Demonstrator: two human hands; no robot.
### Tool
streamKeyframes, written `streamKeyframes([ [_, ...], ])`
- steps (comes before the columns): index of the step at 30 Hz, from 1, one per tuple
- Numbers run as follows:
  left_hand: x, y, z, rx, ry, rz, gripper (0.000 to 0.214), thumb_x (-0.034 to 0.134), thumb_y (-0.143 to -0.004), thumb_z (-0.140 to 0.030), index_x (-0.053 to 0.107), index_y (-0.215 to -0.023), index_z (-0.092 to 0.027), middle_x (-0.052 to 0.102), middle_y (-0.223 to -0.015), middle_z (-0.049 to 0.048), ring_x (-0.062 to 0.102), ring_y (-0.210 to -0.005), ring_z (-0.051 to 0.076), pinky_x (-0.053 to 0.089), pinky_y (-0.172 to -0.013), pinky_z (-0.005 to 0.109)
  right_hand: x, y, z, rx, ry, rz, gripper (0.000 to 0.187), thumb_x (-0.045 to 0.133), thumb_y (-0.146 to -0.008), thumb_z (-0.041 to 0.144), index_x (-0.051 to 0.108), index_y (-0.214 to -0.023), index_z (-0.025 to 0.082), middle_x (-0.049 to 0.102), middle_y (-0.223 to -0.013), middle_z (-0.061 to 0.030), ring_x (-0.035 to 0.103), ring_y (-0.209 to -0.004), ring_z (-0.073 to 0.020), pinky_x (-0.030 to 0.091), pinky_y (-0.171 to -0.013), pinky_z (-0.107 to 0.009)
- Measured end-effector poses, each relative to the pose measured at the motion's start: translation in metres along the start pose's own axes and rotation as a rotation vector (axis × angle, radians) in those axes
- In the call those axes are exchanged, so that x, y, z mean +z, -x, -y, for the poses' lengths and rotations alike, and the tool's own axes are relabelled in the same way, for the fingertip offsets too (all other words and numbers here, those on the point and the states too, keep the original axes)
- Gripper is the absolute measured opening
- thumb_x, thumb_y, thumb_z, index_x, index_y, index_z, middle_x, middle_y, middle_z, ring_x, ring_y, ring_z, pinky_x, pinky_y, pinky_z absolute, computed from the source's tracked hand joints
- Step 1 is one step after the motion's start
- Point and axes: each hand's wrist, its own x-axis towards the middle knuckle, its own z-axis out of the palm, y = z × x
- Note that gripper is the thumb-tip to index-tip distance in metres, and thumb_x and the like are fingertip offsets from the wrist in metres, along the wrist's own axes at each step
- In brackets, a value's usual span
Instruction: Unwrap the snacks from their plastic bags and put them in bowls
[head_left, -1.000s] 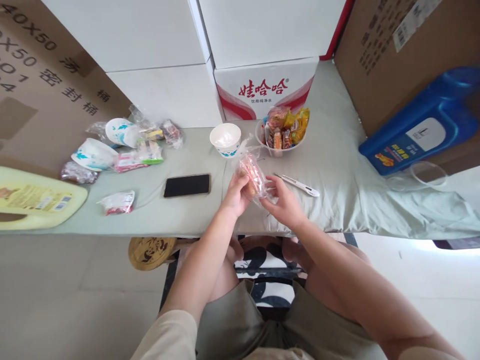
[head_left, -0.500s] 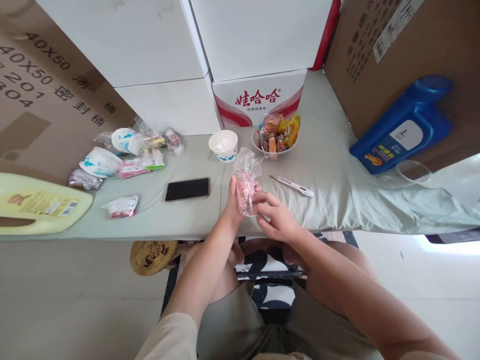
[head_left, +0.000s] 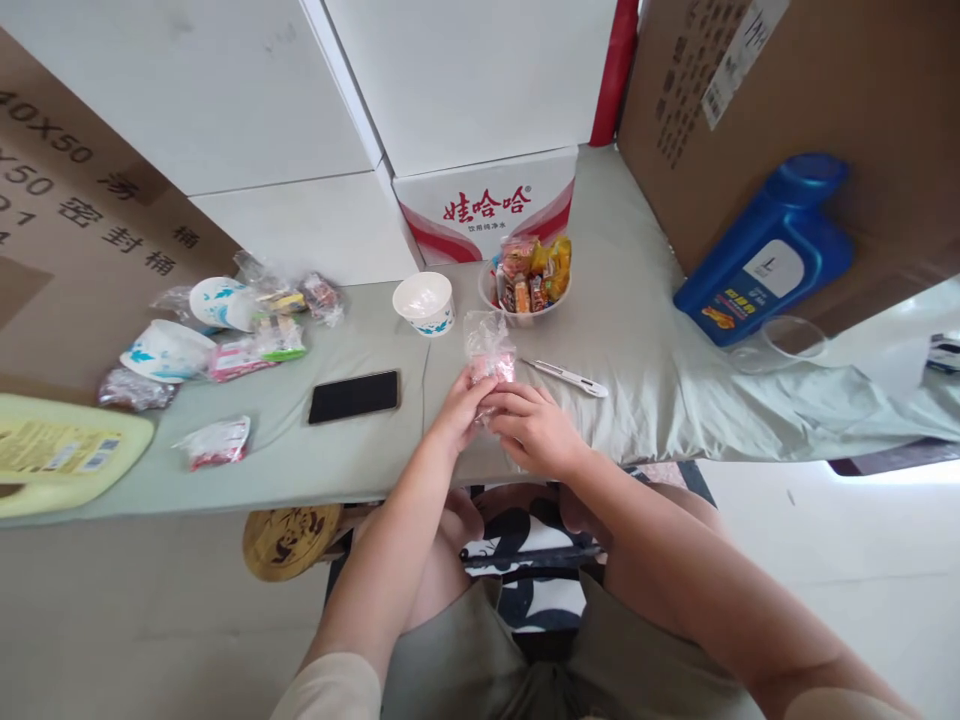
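Note:
Between my two hands is a clear plastic bag with pink contents (head_left: 491, 358), its loose top pointing away from me. My left hand (head_left: 463, 408) grips it from the left, with the thumb across the front. My right hand (head_left: 536, 425) closes on it from the right, fingers bent over the lower part, which they mostly hide. Just beyond the bag stand a white paper bowl with a blue leaf print (head_left: 424, 304) and a clear bowl (head_left: 528, 318) full of wrapped snacks. A white utility knife (head_left: 566, 377) lies right of the bag.
A black phone (head_left: 354, 397) and a small snack packet (head_left: 217, 442) lie to the left. Farther left are tipped paper bowls (head_left: 169, 352) among wrapped snacks. A yellow jug (head_left: 71, 455) stands at the left edge, a blue bottle (head_left: 765, 255) and clear cup (head_left: 795, 342) at the right.
My hands have come closer together around the plastic bag, covering more of its lower part. My right fingers now lie over its front. The camera view has shifted slightly.

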Motion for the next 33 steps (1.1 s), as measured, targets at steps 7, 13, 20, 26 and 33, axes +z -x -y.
streamKeyframes([
  [7,-0.012,-0.010,-0.015,-0.083,0.255,-0.066,0.018,0.067,-0.080,-0.031,0.072,-0.094,-0.021,0.077,-0.089,0.0036,0.074,-0.081,0.018,0.058,-0.076,0.028,-0.004,0.009,-0.008,0.045,-0.145,-0.193,0.085,0.074,-0.080,0.045,0.035,-0.152,0.020,0.054,-0.145,-0.0191,0.051,-0.134,-0.0349,0.045,-0.109,-0.056],
  [13,-0.010,-0.005,-0.020,-0.148,0.309,-0.051,0.018,0.057,-0.081,-0.024,0.069,-0.092,-0.017,0.077,-0.085,0.0049,0.074,-0.079,0.018,0.059,-0.074,0.027,0.007,0.009,-0.024,0.091,-0.073,-0.146,0.095,0.074,-0.078,0.030,0.024,-0.159,0.021,0.049,-0.152,-0.0183,0.048,-0.138,-0.0357,0.044,-0.112,-0.057],
  [20,-0.008,0.001,-0.012,-0.094,0.028,0.003,0.035,0.064,-0.063,-0.016,0.065,-0.098,-0.016,0.072,-0.077,0.0015,0.068,-0.064,0.016,0.055,-0.061,0.027,0.001,0.001,-0.020,0.013,-0.202,-0.138,0.016,0.061,-0.093,0.031,0.068,-0.105,0.025,0.073,-0.114,-0.0096,0.063,-0.121,-0.0276,0.049,-0.103,-0.047],
  [26,-0.008,0.004,-0.007,-0.076,-0.105,0.104,0.056,0.075,-0.061,-0.018,0.061,-0.114,-0.023,0.074,-0.088,0.0003,0.071,-0.076,0.018,0.053,-0.069,0.028,-0.013,0.001,-0.018,0.286,-0.224,-0.167,0.018,0.059,-0.093,0.038,0.064,-0.085,0.023,0.071,-0.079,-0.0034,0.066,-0.075,-0.0190,0.048,-0.075,-0.032],
  [33,-0.008,0.007,-0.002,-0.155,-0.051,0.351,0.058,0.077,-0.066,-0.032,0.063,-0.122,-0.024,0.072,-0.117,0.0074,0.069,-0.108,0.026,0.054,-0.093,0.042,-0.013,-0.002,-0.024,0.359,-0.230,-0.248,0.017,0.060,-0.087,0.033,0.055,-0.074,0.023,0.063,-0.075,-0.0033,0.058,-0.076,-0.0197,0.045,-0.074,-0.033],
])
